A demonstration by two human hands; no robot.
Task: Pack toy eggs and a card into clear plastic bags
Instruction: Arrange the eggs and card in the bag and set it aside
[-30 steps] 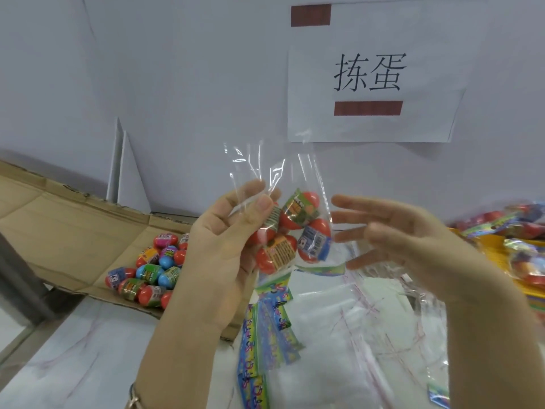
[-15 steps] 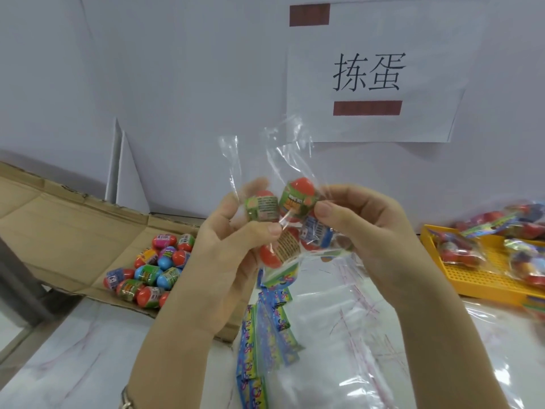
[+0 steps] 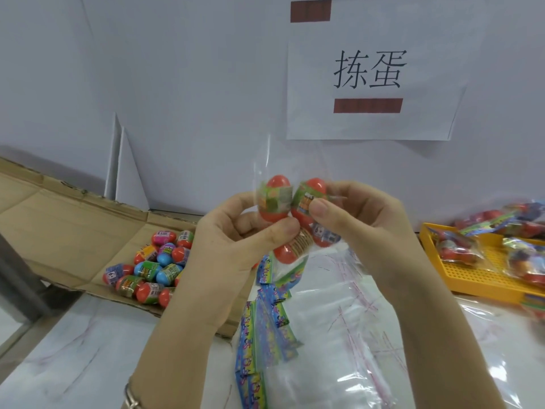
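Note:
Both my hands hold one clear plastic bag (image 3: 267, 160) in front of the wall. Inside it are several red toy eggs (image 3: 275, 199) with printed wrappers, and the edge of a green card (image 3: 292, 271) shows at its bottom. My left hand (image 3: 236, 240) pinches the bag from the left, thumb under the left egg. On the right, my right hand (image 3: 362, 219) presses its thumb on the second egg (image 3: 309, 199). Loose toy eggs (image 3: 153, 270) lie on cardboard at the left. A row of colourful cards (image 3: 262, 329) lies on the table below the bag.
A pile of empty clear bags (image 3: 354, 335) covers the table under my right arm. A yellow perforated tray (image 3: 477, 278) at the right holds packed bags (image 3: 457, 246). Flattened cardboard (image 3: 59, 214) lies at the left. A paper sign (image 3: 371, 78) hangs on the wall.
My right hand, open and apart a second ago, has closed on the bag. Both hands have raised the bag and turned the eggs, so two eggs now stand upright at the top.

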